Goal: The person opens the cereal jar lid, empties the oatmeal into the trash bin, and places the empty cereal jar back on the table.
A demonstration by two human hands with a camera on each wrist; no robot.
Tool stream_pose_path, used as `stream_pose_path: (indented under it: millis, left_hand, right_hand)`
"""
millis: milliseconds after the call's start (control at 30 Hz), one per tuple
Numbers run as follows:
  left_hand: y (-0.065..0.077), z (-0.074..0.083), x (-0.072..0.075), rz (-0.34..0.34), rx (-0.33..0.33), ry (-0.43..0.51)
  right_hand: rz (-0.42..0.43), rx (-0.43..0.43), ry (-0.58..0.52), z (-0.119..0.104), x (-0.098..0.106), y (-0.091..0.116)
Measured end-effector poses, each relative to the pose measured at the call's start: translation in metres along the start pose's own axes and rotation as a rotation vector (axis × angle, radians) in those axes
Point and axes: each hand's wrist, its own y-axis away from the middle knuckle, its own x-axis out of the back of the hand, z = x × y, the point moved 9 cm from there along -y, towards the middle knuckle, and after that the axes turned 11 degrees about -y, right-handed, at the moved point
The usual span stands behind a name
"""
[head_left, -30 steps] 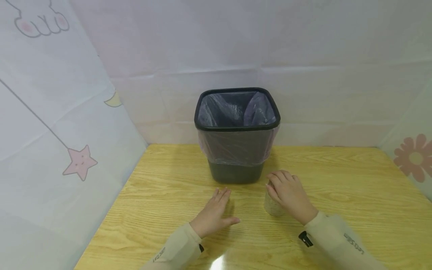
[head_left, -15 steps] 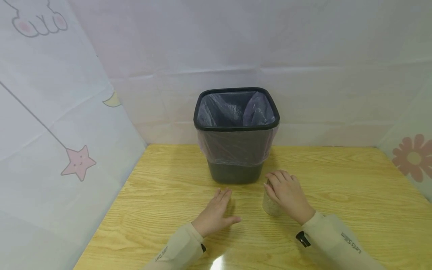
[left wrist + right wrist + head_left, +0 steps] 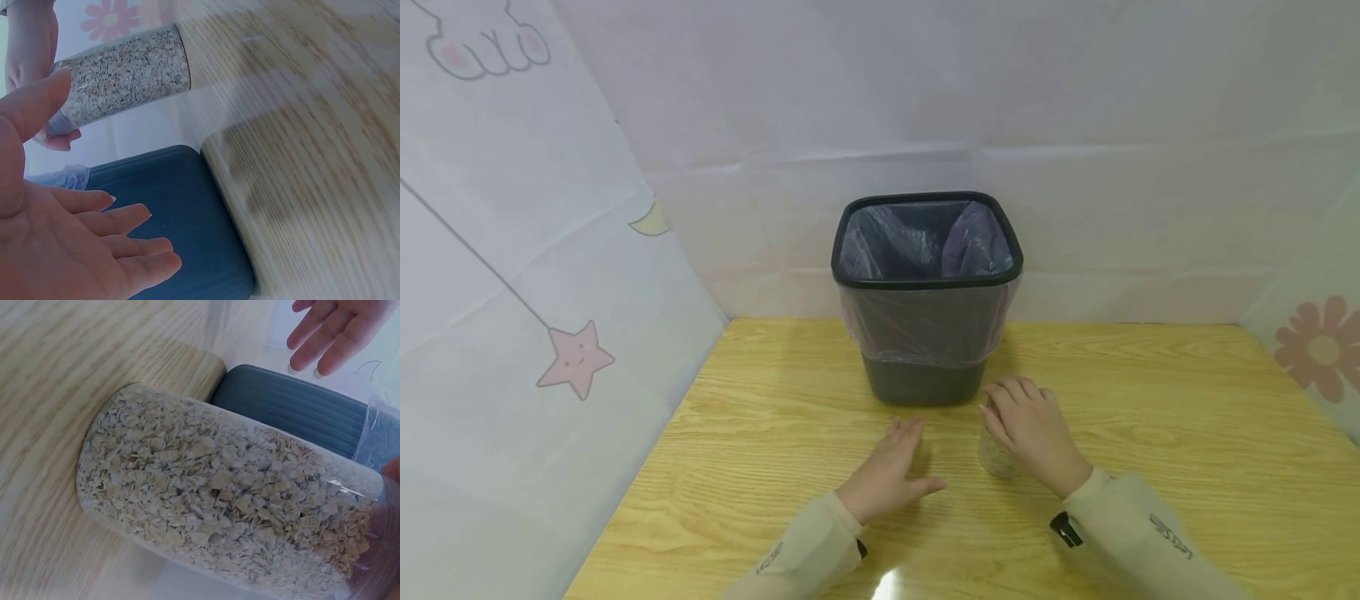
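Observation:
A clear jar of oat flakes (image 3: 997, 454) stands upright on the table, in front of the dark trash bin and slightly right of it. My right hand (image 3: 1033, 433) grips it around the top from above, covering the lid area in the head view. Pale flakes fill most of the jar (image 3: 212, 487) in the right wrist view, where its base meets the wood. To the left, my left hand (image 3: 887, 475) hovers low over the table with fingers extended and thumb apart, holding nothing. Its palm and fingers (image 3: 119, 225) show before the bin in the left wrist view.
The trash bin (image 3: 925, 385) stands at the back middle of the wooden table (image 3: 760, 433), lined with a clear bag (image 3: 925, 325) folded over its rim. Behind and at both sides hang pale printed sheets (image 3: 1150, 208).
My right hand and the jar have shifted slightly left, staying on the table. My left hand has drifted a little to the right, towards the jar. The bin stays put.

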Motion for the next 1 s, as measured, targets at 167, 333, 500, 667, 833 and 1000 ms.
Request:
stream_pose_path:
  millis: [167,333,500,667,833,1000]
  left_hand:
    - [-0.002,0.003,-0.001,-0.007,0.002,0.004]
    - [-0.005,0.006,-0.003,-0.011,0.012,0.005]
    - [-0.006,0.005,-0.006,-0.027,0.028,0.021]
    - [-0.009,0.005,-0.008,-0.038,0.034,0.057]
    - [-0.011,0.005,-0.011,-0.046,0.032,0.090]
    - [-0.016,0.007,-0.013,-0.054,0.019,0.122]
  right_hand:
    - [-0.003,0.004,0.004,-0.002,-0.002,-0.001]
    - [-0.025,-0.021,-0.006,-0.002,-0.005,-0.002]
    - [-0.044,-0.036,-0.007,-0.003,-0.007,-0.003]
    - [-0.053,-0.034,-0.009,-0.007,-0.009,-0.005]
    - [-0.062,-0.040,-0.012,-0.008,-0.011,-0.006]
    - [-0.061,-0.039,-0.014,-0.008,-0.012,-0.006]
